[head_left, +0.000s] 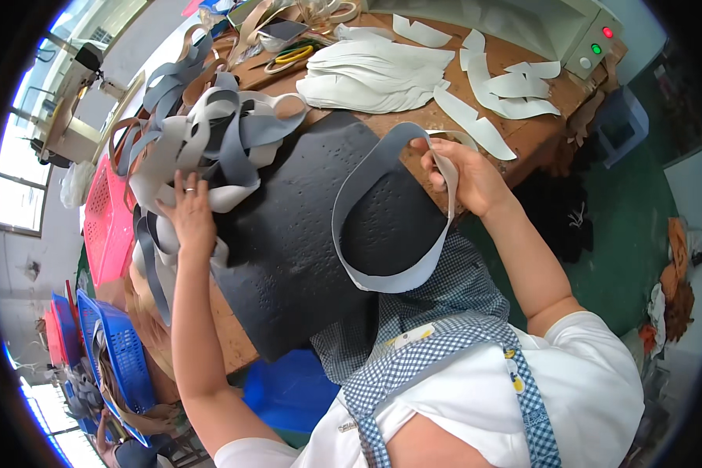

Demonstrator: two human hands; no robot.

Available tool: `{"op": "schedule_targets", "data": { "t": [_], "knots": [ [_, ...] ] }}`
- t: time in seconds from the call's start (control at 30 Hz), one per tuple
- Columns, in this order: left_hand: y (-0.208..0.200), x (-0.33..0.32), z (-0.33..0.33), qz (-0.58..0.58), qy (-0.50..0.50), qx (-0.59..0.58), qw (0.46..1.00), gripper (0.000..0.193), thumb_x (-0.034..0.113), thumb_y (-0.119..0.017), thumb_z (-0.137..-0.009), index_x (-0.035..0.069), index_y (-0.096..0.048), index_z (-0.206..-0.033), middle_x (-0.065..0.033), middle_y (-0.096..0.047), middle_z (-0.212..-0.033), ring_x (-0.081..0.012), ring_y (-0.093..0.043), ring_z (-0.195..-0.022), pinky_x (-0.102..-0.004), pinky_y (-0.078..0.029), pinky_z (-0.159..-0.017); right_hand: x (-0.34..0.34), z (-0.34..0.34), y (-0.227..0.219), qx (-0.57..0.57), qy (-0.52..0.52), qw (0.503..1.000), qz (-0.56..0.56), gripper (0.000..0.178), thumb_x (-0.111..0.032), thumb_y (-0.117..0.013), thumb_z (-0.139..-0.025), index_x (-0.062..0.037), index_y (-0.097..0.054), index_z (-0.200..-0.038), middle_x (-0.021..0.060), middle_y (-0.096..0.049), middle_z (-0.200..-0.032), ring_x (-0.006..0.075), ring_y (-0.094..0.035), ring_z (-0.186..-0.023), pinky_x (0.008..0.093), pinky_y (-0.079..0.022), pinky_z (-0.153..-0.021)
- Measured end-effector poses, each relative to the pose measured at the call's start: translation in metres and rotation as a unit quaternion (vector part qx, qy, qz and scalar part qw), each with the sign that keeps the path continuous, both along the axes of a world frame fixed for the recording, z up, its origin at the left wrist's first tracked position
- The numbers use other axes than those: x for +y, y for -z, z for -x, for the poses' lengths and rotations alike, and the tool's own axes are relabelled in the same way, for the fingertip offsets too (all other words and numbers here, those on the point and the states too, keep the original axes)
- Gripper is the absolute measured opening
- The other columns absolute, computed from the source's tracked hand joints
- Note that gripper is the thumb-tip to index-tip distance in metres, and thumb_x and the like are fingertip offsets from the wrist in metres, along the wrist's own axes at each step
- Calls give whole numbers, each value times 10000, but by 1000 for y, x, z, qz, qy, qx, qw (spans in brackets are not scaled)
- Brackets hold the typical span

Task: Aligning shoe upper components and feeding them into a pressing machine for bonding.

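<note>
My right hand (464, 173) pinches a looped band (394, 282), grey on one face and whitish on the other. The loop hangs over the right part of a black pitted mat (288, 234). At the left, my left hand (187, 210) lies on a heap of curled grey and white bands (238, 148), fingers stretched out and a ring on one of them. Whether a band is caught under its fingertips is hard to see.
Behind the mat lie a stack of white cut pieces (374, 74), loose white pieces (487, 132) and yellow-handled scissors (290, 58). A machine with lit buttons (593, 47) stands at the back right. Pink (105, 222) and blue baskets (117, 351) are on the left.
</note>
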State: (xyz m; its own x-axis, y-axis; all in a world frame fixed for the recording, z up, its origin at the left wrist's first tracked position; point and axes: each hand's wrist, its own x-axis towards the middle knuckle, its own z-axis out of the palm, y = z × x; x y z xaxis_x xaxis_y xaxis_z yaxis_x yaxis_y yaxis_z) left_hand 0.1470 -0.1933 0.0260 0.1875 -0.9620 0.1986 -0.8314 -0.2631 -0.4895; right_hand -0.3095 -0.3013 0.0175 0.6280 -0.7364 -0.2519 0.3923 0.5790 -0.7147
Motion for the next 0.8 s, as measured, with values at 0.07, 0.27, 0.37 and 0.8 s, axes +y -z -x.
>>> {"op": "schedule_targets", "data": {
  "t": [0.07,0.27,0.37,0.8],
  "knots": [
    [-6,-5,-20,-13,-16,-11,1000,484,-6,-569,-824,129,-533,-1287,-34,-437,-1488,-263,-254,-1481,-748,-209,-1072,-4,-4,4,1,5,1000,-3,347,-225,-569,-950,12,-586,-1203,47,-620,-866,117,-584,-697,245,-499,-646],
    [-24,1,-35,-24,17,57,998,565,-80,-612,-747,149,-534,-1258,-44,-443,-1472,-300,-272,-1468,-671,-260,-1105,-14,-22,-5,-21,-14,1000,1,422,-201,-556,-950,48,-524,-1289,104,-624,-992,154,-608,-789,273,-535,-739],
    [-24,13,-22,-37,39,98,994,587,-87,-644,-723,156,-550,-1249,-52,-441,-1473,-304,-270,-1468,-642,-260,-1123,-19,-39,-28,-55,-27,997,48,492,-195,-577,-921,64,-489,-1329,168,-632,-1135,221,-644,-938,344,-550,-850],
    [-46,63,186,91,163,694,695,554,132,-739,-842,33,-526,-1344,-134,-602,-1305,-257,-544,-1249,-371,-398,-1061,0,-92,-86,-74,-89,982,148,474,-113,-568,-918,89,-446,-1330,214,-613,-1220,366,-621,-1166,434,-522,-981]
  ]
}}
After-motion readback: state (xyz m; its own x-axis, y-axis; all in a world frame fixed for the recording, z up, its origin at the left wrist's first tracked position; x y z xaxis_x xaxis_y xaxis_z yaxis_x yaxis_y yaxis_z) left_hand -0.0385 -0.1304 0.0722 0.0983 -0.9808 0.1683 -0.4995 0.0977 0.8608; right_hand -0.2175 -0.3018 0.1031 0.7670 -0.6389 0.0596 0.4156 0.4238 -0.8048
